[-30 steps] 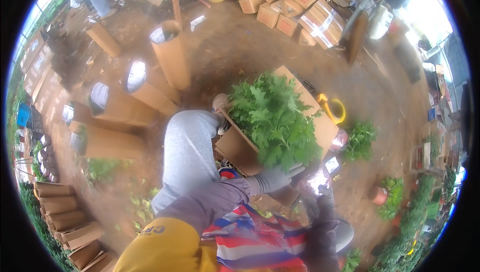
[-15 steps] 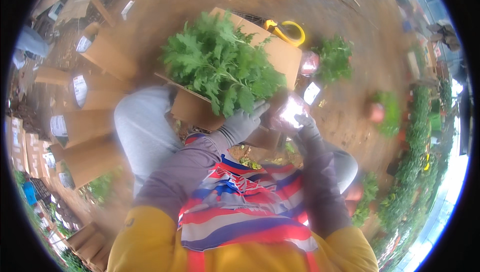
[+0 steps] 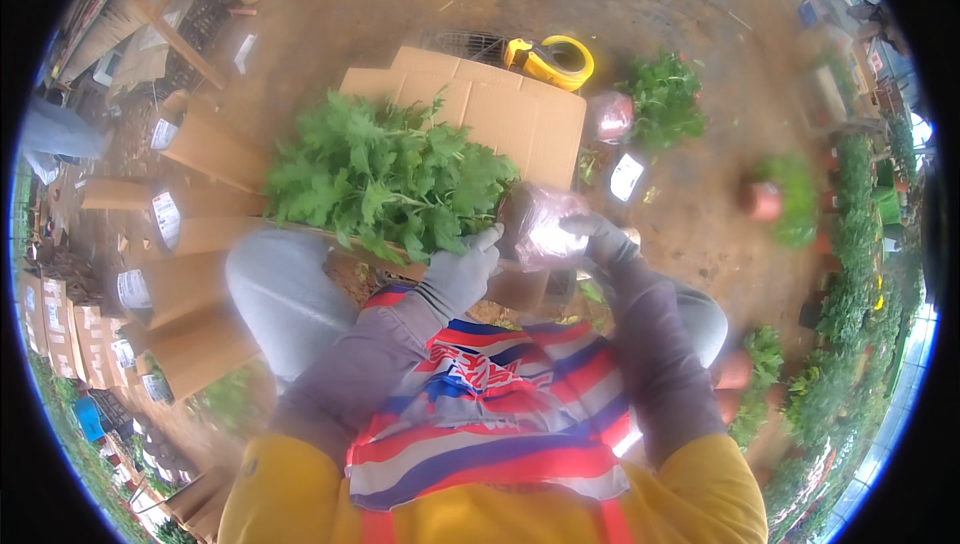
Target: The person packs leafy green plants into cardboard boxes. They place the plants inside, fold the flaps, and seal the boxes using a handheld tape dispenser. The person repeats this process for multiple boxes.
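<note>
A leafy green plant (image 3: 395, 179) lies on its side over a cardboard sheet (image 3: 480, 109), its leaves toward the left. Its pot (image 3: 548, 229), wrapped in shiny clear plastic, is at the right end. My right hand (image 3: 600, 239), in a grey glove, grips the pot's right side, with the fingers on the wrap. My left hand (image 3: 462, 269), also gloved, is closed at the lower leaves beside the pot's rim, and leaves partly hide what its fingers hold. A yellow tape dispenser (image 3: 550, 62) rests at the cardboard's far edge.
Another wrapped pot (image 3: 612, 116) with its plant lies on the floor to the right, near a white label sheet (image 3: 626, 176). Folded cardboard boxes (image 3: 200, 264) with labels stand at the left. More potted plants (image 3: 780, 199) lie farther right. A black crate (image 3: 470, 46) shows behind the cardboard.
The plant and its wrapped pot have shifted left, and more of the cardboard shows behind them. My left hand's stretched fingers have curled in at the lower leaves; my right hand stays on the pot.
</note>
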Available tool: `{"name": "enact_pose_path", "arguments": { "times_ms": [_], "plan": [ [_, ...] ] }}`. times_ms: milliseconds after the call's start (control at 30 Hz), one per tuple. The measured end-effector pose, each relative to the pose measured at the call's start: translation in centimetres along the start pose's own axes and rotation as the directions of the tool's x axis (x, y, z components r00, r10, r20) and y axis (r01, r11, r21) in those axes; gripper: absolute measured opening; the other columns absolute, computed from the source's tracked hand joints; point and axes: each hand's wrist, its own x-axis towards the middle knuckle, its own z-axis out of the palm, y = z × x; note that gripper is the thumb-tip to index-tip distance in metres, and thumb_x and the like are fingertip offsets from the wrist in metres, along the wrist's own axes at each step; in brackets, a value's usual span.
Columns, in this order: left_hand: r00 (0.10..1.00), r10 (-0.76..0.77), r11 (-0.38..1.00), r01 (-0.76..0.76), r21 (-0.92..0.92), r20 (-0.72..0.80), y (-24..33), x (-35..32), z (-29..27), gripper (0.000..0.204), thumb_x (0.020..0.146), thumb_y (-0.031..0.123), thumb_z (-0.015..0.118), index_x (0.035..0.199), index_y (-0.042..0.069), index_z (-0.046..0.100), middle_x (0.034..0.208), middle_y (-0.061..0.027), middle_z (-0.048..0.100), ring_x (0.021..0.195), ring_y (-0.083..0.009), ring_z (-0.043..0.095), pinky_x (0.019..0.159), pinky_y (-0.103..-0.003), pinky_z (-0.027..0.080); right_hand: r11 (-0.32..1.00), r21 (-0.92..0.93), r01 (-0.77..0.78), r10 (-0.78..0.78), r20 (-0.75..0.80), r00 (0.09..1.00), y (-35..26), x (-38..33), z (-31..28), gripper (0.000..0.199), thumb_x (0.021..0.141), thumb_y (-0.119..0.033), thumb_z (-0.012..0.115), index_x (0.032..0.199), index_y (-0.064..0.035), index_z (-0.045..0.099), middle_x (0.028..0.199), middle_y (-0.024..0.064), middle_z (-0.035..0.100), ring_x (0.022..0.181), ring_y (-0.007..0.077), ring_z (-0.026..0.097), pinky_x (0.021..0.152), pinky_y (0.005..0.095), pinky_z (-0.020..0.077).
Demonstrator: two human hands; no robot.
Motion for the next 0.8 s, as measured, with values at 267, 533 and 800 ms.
{"name": "enact_pose_path", "arguments": {
  "times_ms": [267,533,800],
  "plan": [
    [0.997,0.062,0.994,-0.065,-0.083,-0.042,-0.3,3.6,-2.3,0.010,0.083,0.017,0.065,0.087,0.007,0.066,0.120,-0.0049,0.066,0.088,-0.0294,0.067,0.073,-0.041,0.056,0.957,-0.286,-0.043,0.064,0.066,0.996,-4.6,1.2,-0.1,0.073,0.080,-0.012,0.080,0.143,-0.0048,0.043,0.134,0.0113,0.053,0.123,0.0260,0.054,0.101,0.0449,0.0497],
    [0.958,0.174,0.985,-0.166,0.052,-0.228,-0.6,0.0,-0.6,0.013,0.083,0.016,0.067,0.095,0.013,0.066,0.103,-0.0014,0.067,0.080,-0.0250,0.066,0.068,-0.039,0.054,0.929,-0.034,0.367,-0.331,0.365,0.870,-6.2,-2.5,7.1,0.082,0.077,-0.015,0.084,0.146,-0.0012,0.042,0.137,0.0137,0.055,0.123,0.0225,0.056,0.104,0.0380,0.0484],
    [0.945,0.132,0.990,-0.143,-0.016,-0.299,0.0,0.3,-1.2,0.018,0.082,0.016,0.067,0.100,0.013,0.065,0.092,-0.0020,0.067,0.076,-0.0252,0.065,0.066,-0.039,0.053,0.714,-0.343,0.610,-0.539,0.287,0.792,-3.5,-1.0,6.2,0.070,0.078,-0.010,0.080,0.140,-0.0003,0.049,0.129,0.0119,0.060,0.116,0.0234,0.060,0.094,0.0349,0.0536]
  ]
}}
